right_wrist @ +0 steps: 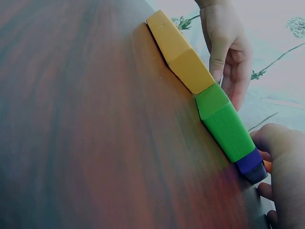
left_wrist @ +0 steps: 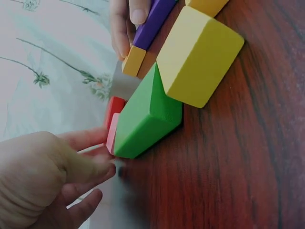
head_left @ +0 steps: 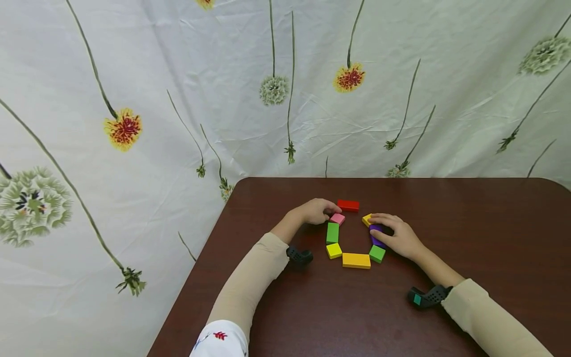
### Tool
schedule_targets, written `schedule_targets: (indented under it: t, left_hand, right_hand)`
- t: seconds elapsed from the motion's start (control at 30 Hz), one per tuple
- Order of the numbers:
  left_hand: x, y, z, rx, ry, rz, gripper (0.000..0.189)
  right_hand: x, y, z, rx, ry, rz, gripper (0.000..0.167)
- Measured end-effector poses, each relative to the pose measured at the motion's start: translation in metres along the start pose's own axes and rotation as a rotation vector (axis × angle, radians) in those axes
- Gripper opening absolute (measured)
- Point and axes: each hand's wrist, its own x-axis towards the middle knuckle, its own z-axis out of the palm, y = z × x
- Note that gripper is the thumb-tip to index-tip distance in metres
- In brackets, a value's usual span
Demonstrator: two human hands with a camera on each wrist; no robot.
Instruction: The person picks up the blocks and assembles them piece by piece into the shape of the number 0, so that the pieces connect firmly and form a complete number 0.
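My left hand [head_left: 315,210] is at the pink block [head_left: 337,218], its index fingertip at the block's far side. In the left wrist view its fingers are spread and fairly straight, beside the pink block [left_wrist: 112,133]. My right hand [head_left: 398,235] lies over the purple block [head_left: 378,239], thumb across it and extended fingers reaching a small yellow block [head_left: 367,220]. A red block [head_left: 348,205] lies just beyond the pink one. Towards me are a long green block [head_left: 332,233], a yellow cube-like block [head_left: 334,251], a long orange-yellow block [head_left: 356,261] and a small green block [head_left: 376,254].
The blocks form a ring, with gaps at its far side, on a dark brown table [head_left: 276,198]. Behind the table's far edge hangs a pale cloth [head_left: 312,119] with a flower print. Each wrist wears a black strap device, such as the right one [head_left: 430,296].
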Motion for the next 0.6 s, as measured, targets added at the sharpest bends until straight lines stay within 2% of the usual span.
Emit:
schedule_targets:
  t: [0.1,0.17,0.33,0.6]
  left_hand:
    - [-0.005,0.002,0.002,0.0,0.055,0.021,0.044]
    - [-0.009,0.003,0.005,0.009,0.105,0.06,0.04]
    - [-0.022,0.001,0.021,0.042,0.214,0.143,0.033]
    - [-0.037,-0.004,0.042,-0.004,0.323,0.183,0.037]
  right_hand:
    - [0.0,0.0,0.0,0.001,0.001,0.001,0.036]
    - [0.0,0.0,0.0,0.0,0.004,0.0,0.036]
    - [-0.002,-0.002,0.0,0.0,0.0,0.006,0.036]
    - [-0.003,-0.003,0.0,-0.006,0.003,0.01,0.035]
